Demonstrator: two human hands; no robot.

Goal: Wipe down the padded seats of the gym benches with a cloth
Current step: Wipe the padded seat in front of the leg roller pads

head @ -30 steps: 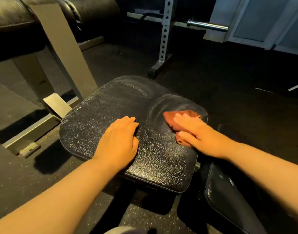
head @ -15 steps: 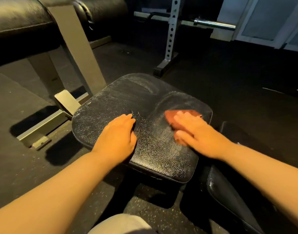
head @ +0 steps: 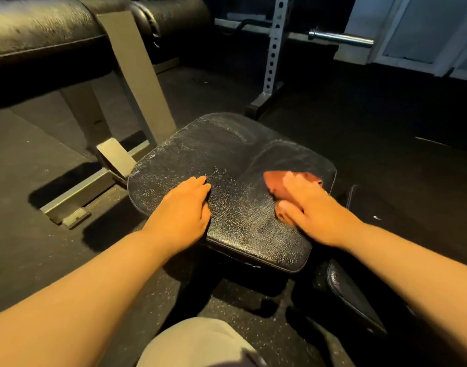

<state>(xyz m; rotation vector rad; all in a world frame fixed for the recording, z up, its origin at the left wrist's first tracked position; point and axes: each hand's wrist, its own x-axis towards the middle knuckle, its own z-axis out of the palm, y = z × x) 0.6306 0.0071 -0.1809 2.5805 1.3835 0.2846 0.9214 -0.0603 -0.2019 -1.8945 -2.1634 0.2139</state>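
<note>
The right hand lies palm-down with fingers extended, pressing a reddish cloth flat against the far right part of the black padded seat. Just to its left, the left hand rests flat and relaxed on the same pad, holding nothing, both forearms reaching forward from below.

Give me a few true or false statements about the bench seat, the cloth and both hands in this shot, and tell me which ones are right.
1. The right hand presses a reddish cloth onto the seat pad. True.
2. The left hand holds the cloth. False: it rests flat on the pad, with nothing in it.
3. The cloth lies on the floor. False: it is on the pad, under the right hand.
4. A barbell end shows beyond the pad. True.
</note>
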